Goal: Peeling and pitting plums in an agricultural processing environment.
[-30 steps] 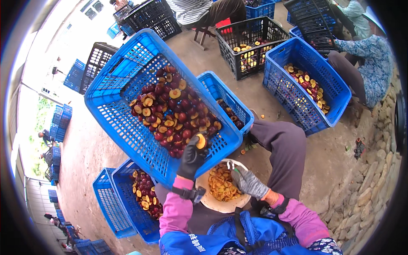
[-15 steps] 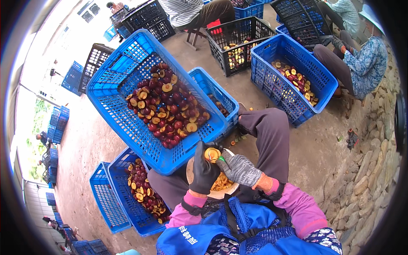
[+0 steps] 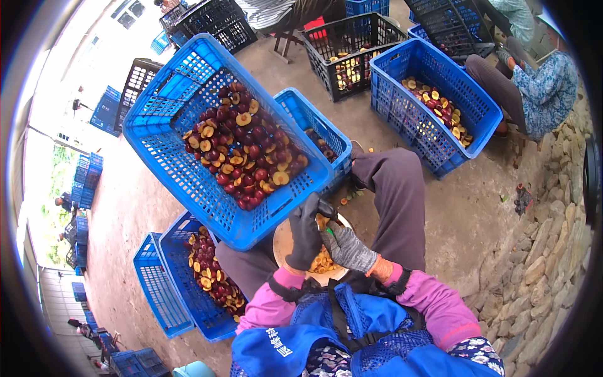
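Observation:
My left hand, in a black glove, is closed around a plum half with orange flesh. The grey knit glove of my right hand is pressed up against it, fingers closed on a small tool with a green part; its working end is hidden. Below both hands, a pale round bowl between my legs holds orange pieces. Just beyond my left hand, a tilted blue crate contains many dark red plum halves, several with cut faces up.
At lower left, another blue crate holds plum halves beside an empty-looking blue crate. A blue crate and a black crate stand farther off. A co-worker sits at right, near a stone edge.
The plum half has turned from cut face showing to mostly covered by my fingers. My hands have drawn closer together, and the view has shifted slightly.

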`<action>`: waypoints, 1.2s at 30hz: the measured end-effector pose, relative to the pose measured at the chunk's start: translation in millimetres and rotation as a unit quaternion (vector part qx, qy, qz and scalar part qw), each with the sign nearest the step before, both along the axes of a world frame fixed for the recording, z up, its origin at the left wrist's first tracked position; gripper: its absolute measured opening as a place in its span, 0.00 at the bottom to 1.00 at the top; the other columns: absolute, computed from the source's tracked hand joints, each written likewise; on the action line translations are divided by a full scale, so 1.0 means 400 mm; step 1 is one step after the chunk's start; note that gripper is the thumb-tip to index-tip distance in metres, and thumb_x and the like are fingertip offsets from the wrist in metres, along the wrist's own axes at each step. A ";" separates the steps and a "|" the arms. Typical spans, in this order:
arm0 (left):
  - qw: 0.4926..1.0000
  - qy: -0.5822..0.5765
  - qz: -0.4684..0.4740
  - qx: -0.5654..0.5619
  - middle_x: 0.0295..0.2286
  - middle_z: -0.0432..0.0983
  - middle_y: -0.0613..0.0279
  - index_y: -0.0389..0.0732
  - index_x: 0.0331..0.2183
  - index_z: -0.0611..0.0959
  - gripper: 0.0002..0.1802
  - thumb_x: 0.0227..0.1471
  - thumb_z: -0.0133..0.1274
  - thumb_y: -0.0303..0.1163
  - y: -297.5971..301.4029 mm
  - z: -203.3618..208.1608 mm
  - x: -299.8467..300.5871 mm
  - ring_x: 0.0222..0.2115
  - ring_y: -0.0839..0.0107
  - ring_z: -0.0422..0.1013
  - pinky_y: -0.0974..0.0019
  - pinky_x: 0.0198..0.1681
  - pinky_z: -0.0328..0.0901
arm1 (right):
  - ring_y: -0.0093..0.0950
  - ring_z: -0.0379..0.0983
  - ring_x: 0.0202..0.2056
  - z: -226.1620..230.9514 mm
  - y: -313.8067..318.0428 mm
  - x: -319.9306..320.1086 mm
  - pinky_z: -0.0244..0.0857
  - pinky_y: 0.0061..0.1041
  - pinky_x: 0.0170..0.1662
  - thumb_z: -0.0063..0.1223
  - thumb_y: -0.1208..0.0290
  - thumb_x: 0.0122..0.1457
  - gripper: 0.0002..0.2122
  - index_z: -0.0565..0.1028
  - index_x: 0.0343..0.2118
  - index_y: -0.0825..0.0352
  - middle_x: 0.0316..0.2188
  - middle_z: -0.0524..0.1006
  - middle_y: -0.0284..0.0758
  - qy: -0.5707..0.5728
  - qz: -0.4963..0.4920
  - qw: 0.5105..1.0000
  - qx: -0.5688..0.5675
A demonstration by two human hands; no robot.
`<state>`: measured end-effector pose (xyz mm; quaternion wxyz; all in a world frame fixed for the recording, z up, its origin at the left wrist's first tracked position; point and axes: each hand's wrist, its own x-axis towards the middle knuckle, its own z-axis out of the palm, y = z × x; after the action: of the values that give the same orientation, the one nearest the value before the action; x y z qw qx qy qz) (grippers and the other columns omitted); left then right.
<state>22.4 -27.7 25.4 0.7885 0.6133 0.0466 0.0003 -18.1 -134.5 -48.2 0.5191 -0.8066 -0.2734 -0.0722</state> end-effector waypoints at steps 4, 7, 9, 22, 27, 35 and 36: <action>0.971 0.016 -0.172 0.163 0.17 0.70 0.63 0.35 0.16 0.73 0.23 0.57 0.40 0.37 0.013 0.036 0.038 0.21 0.75 0.66 0.71 0.28 0.60 | 0.42 0.67 0.29 -0.027 -0.007 -0.012 0.61 0.37 0.30 0.44 0.74 0.52 0.15 0.67 0.43 0.73 0.34 0.69 0.50 -0.180 -0.048 0.970 -0.153; 0.997 -0.038 -0.069 0.008 0.17 0.69 0.62 0.32 0.16 0.72 0.21 0.56 0.42 0.33 -0.006 0.028 0.028 0.18 0.76 0.65 0.74 0.24 0.60 | 0.48 0.65 0.41 -0.010 -0.016 -0.020 0.62 0.39 0.43 0.47 0.76 0.48 0.19 0.67 0.45 0.76 0.41 0.67 0.54 -0.071 0.017 0.982 -0.172; 0.995 -0.057 0.004 -0.076 0.17 0.69 0.61 0.32 0.16 0.71 0.19 0.56 0.42 0.30 -0.013 0.018 0.014 0.18 0.76 0.64 0.74 0.23 0.60 | 0.48 0.66 0.40 0.082 -0.030 0.013 0.62 0.39 0.43 0.47 0.76 0.48 0.19 0.67 0.45 0.77 0.42 0.66 0.54 0.068 0.067 0.990 -0.108; 0.993 -0.078 -0.083 -0.034 0.16 0.68 0.59 0.34 0.12 0.71 0.29 0.59 0.32 0.39 0.034 -0.004 0.014 0.17 0.72 0.64 0.71 0.24 0.59 | 0.37 0.68 0.39 0.041 -0.022 0.007 0.63 0.29 0.43 0.42 0.76 0.52 0.16 0.65 0.45 0.74 0.37 0.69 0.44 -0.189 0.113 0.970 -0.101; 0.991 -0.070 -0.113 0.001 0.16 0.67 0.56 0.34 0.14 0.70 0.31 0.60 0.27 0.43 0.042 0.002 0.013 0.16 0.69 0.64 0.69 0.24 0.60 | 0.34 0.68 0.38 0.062 -0.063 0.038 0.63 0.30 0.41 0.47 0.79 0.50 0.22 0.59 0.49 0.76 0.35 0.69 0.39 -0.174 0.203 0.961 -0.066; 0.991 -0.007 -0.058 -0.123 0.18 0.65 0.57 0.36 0.18 0.69 0.31 0.57 0.29 0.53 0.046 0.005 0.023 0.22 0.65 0.65 0.66 0.29 0.63 | 0.31 0.70 0.36 0.053 -0.058 0.065 0.64 0.28 0.37 0.47 0.78 0.49 0.20 0.64 0.48 0.72 0.37 0.71 0.37 -0.280 0.203 0.924 -0.162; 0.974 0.049 -0.040 -0.216 0.19 0.65 0.57 0.37 0.18 0.69 0.32 0.56 0.30 0.55 0.051 0.009 0.019 0.23 0.64 0.65 0.65 0.30 0.63 | 0.32 0.70 0.37 0.040 -0.053 0.066 0.64 0.28 0.37 0.48 0.77 0.48 0.20 0.66 0.47 0.71 0.39 0.71 0.38 -0.369 0.161 0.895 -0.193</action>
<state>29.8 -7.1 29.0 0.8986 0.4290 0.0595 -0.0710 8.2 -155.7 -32.3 0.2201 -0.7511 -0.5801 -0.2257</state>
